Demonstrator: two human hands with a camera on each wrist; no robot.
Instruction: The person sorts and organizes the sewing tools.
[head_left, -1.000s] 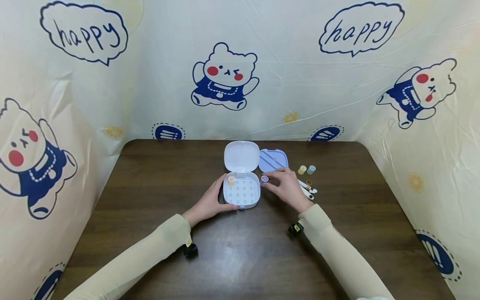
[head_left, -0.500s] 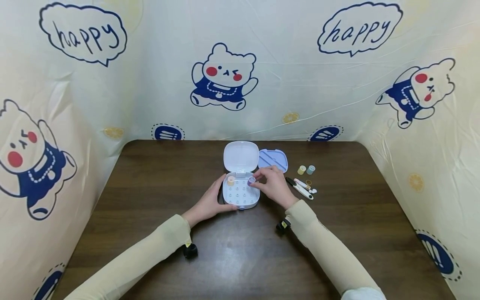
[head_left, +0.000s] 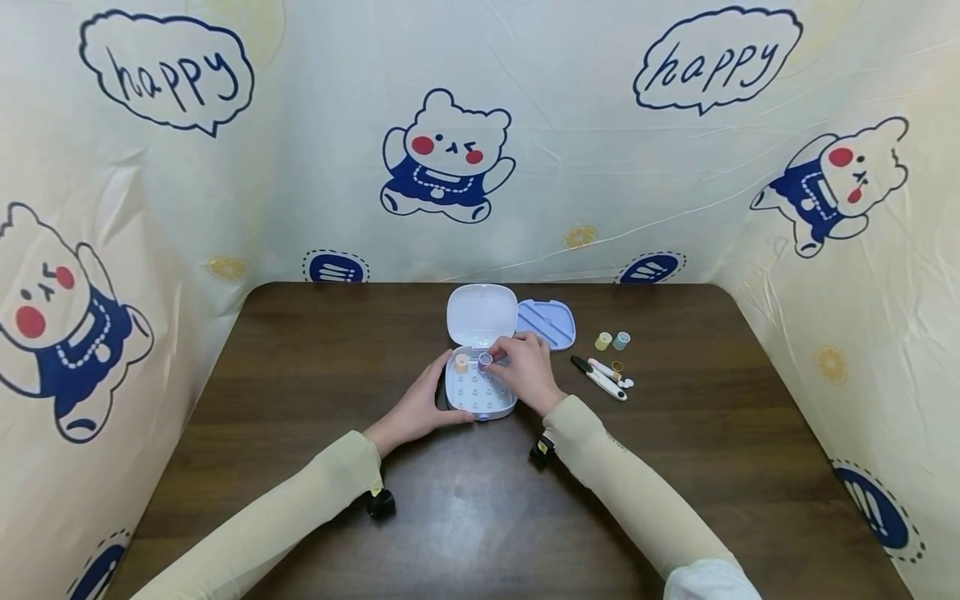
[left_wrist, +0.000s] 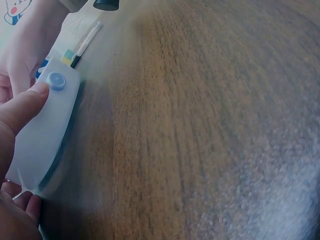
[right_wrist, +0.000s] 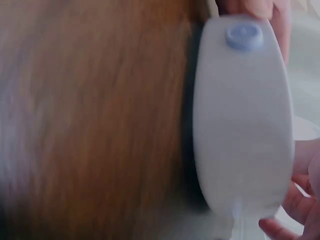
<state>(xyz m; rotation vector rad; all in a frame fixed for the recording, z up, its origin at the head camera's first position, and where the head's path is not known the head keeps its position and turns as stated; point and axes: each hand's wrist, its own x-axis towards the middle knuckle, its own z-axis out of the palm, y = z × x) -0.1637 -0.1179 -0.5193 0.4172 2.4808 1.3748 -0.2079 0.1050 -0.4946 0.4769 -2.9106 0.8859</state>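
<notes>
A white sewing box (head_left: 480, 400) stands on the table with its lid (head_left: 482, 315) raised at the back and rows of small pegs on its floor. My left hand (head_left: 422, 400) grips the box at its left side, its thumb beside the blue button (left_wrist: 56, 81) on the front wall. My right hand (head_left: 531, 373) pinches a small purple thread spool (head_left: 484, 360) over the back row of pegs. Just left of that spool, a peach thread spool (head_left: 461, 363) stands in the box's back left corner.
A lilac tray (head_left: 551, 323) lies behind my right hand. To the right are a yellow spool (head_left: 603, 341), a blue spool (head_left: 621, 340), a slim black-and-white tool (head_left: 598, 378) and several small pieces. A patterned cloth (head_left: 337, 167) hangs behind the table (head_left: 315, 350).
My right hand has carried the purple spool leftward, from beside the box to over its back row of pegs. The left hand has kept its hold on the box.
</notes>
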